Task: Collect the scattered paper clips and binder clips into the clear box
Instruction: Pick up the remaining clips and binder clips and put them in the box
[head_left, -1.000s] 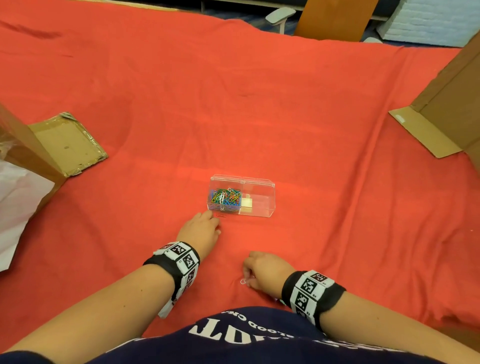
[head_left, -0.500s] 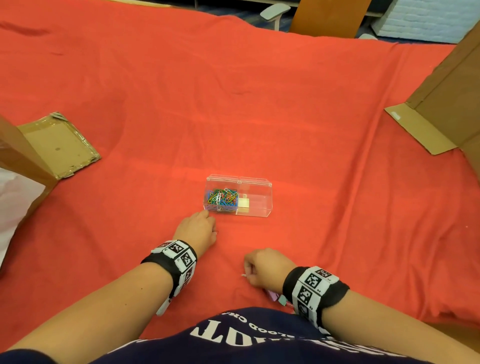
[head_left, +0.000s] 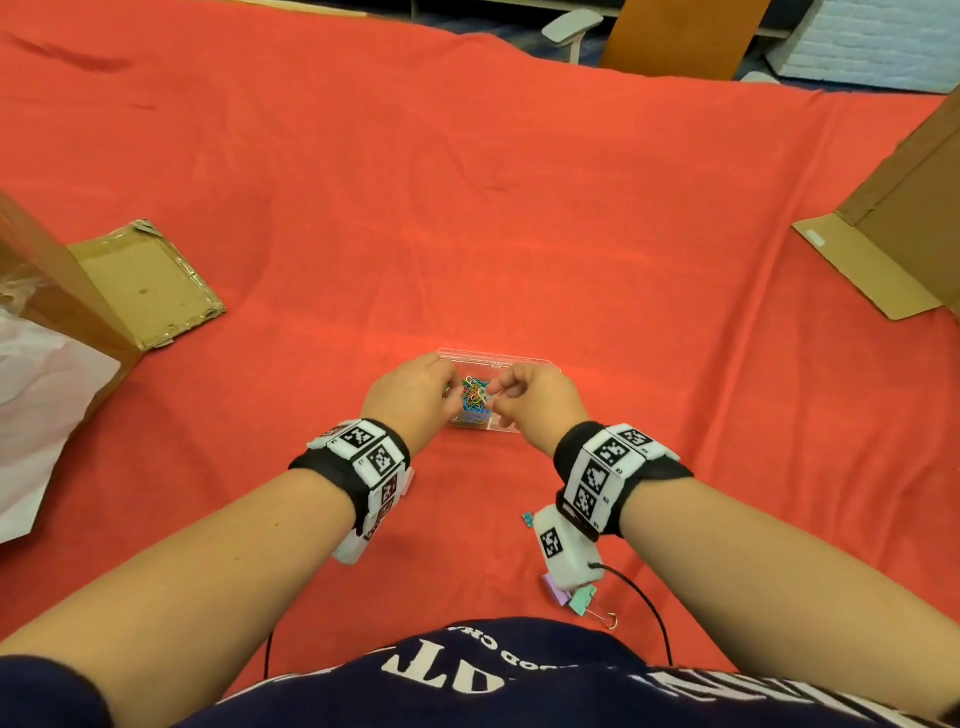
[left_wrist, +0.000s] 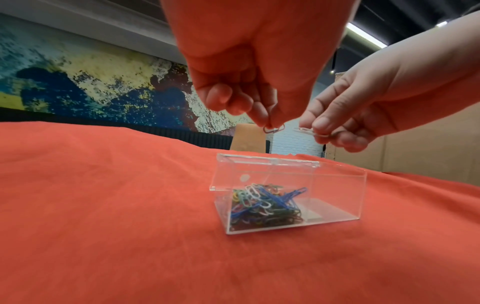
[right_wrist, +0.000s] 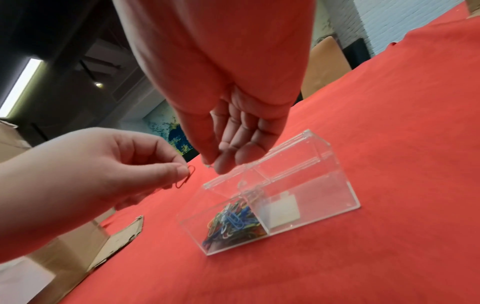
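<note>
1. The clear box (head_left: 530, 364) sat mid-cloth, coloured paper clips (left_wrist: 262, 203) heaped in its 9 o'clock compartment.
2. The left hand (head_left: 410, 397) pinched a red clip (right_wrist: 185, 179) above the box's 9 o'clock edge.
3. The right hand (head_left: 537, 402) pinched a white clip (left_wrist: 307, 131) beside it.
4. Binder clips (head_left: 584, 603) lay toward 6 o'clock, with bare red cloth (head_left: 467, 208) stretching to 12.

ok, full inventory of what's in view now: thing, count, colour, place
clear box: 1, transparent, on cloth under both hands
paper clips in box: pile, mixed colours, left compartment
red paper clip: 1, pinched above box
white paper clip: 1, pinched above box
binder clips: at least 3, purple, green, teal, on cloth near the person
red cloth: 1, covers table
cardboard boxes: 2, brown, left and right edges
left hand: holds red clip
right hand: holds white clip
</note>
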